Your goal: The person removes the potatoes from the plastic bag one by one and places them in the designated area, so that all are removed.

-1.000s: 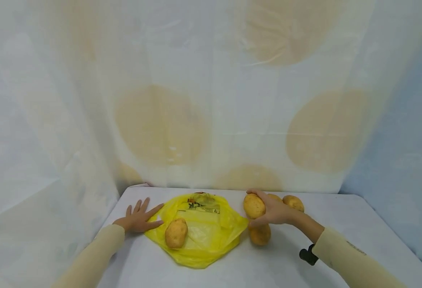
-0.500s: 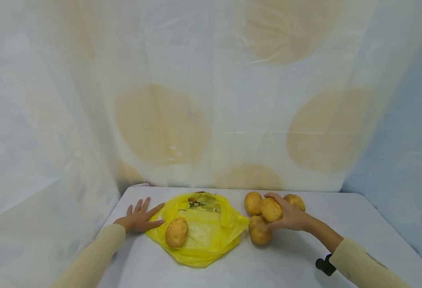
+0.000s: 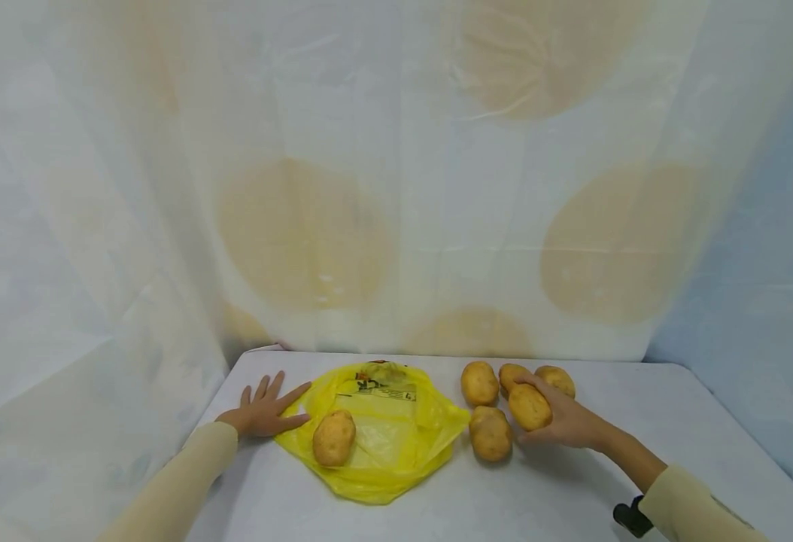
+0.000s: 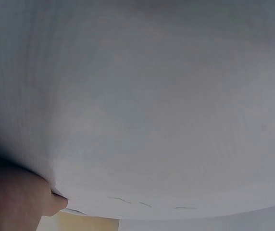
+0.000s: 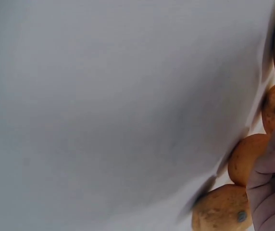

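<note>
A yellow plastic bag (image 3: 386, 436) lies flat on the table, with one potato (image 3: 334, 438) on its left part. My left hand (image 3: 261, 412) rests with spread fingers at the bag's left edge, its thumb and index finger over the plastic. My right hand (image 3: 566, 423) holds a potato (image 3: 530, 407) between thumb and fingers, to the right of the bag. Around it lie a front potato (image 3: 491, 434), a back-left potato (image 3: 480, 383), a partly covered potato (image 3: 510, 374) and a far-right potato (image 3: 557, 379). The right wrist view has the right hand (image 5: 268, 185) beside several potatoes.
A white-covered table (image 3: 539, 504) spreads below. A pale curtain (image 3: 437, 226) with beige spots hangs behind its far edge, and sheets close off both sides. A small black device (image 3: 633, 517) sits at the right sleeve. In the left wrist view mostly white table surface (image 4: 166, 120) appears.
My right hand has moved right and slightly nearer with its potato, from the bag's right edge. The back-left potato has come into view. My left hand stays put.
</note>
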